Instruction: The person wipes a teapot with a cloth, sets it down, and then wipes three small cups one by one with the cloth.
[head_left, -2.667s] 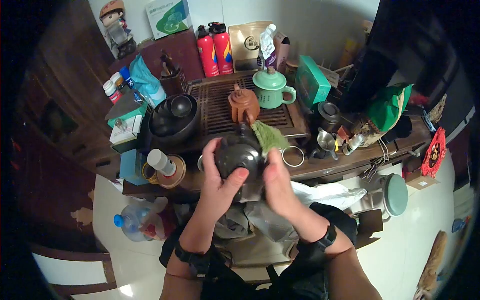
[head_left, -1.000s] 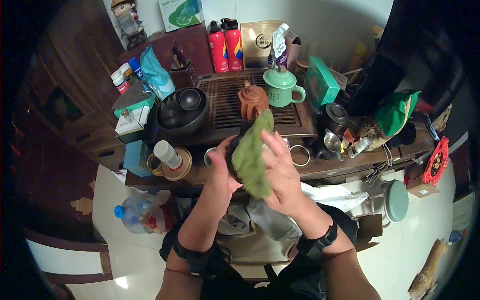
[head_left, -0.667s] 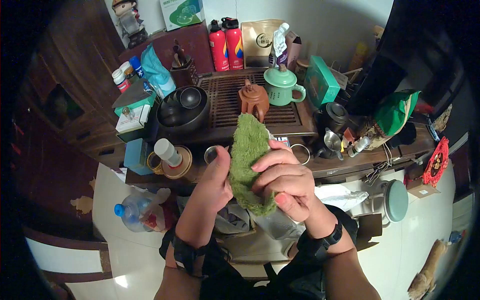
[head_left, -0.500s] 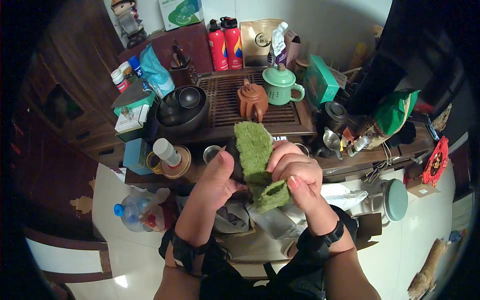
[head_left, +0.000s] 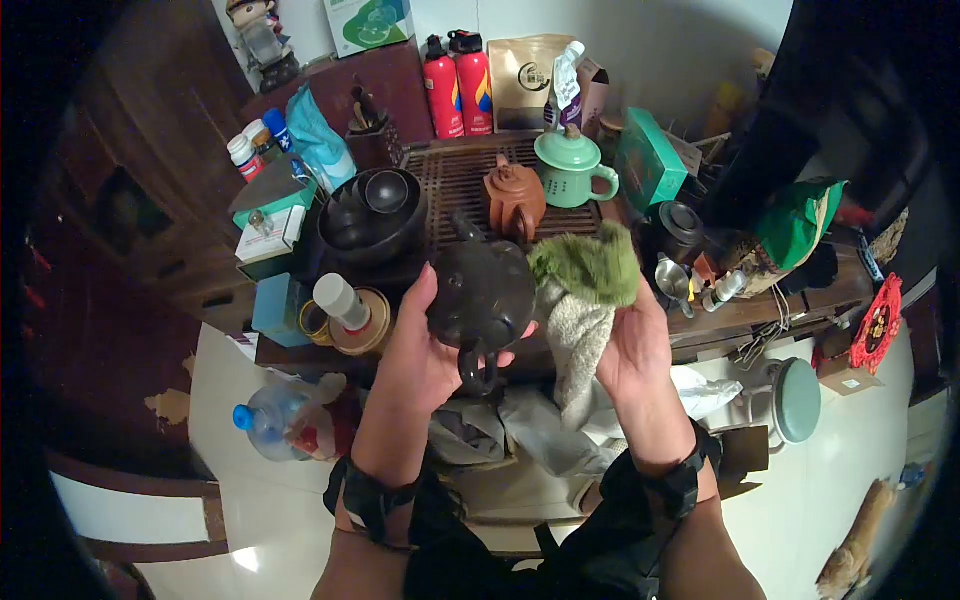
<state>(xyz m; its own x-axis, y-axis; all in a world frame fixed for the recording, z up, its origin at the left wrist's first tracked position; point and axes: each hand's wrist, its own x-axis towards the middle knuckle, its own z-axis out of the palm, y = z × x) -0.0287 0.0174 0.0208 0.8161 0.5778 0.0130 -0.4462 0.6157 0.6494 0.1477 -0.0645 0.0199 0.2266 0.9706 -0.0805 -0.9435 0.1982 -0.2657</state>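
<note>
Dark teapot (head_left: 485,295) is cradled in left hand (head_left: 412,350), thumb along left side, fingers curled round underneath, spout far, handle near, in front of slatted tray (head_left: 455,182). Green-and-white cloth (head_left: 590,270) is draped over right hand (head_left: 640,345), just right of pot; fingers mostly hidden, pinch cannot be told. Step judged as wiping; further contact calls for pot kept steady, cloth gathered.

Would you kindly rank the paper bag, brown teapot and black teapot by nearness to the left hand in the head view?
1. Black teapot: in the left hand.
2. Brown teapot: ahead, on the tray.
3. Paper bag: behind the tray.
</note>
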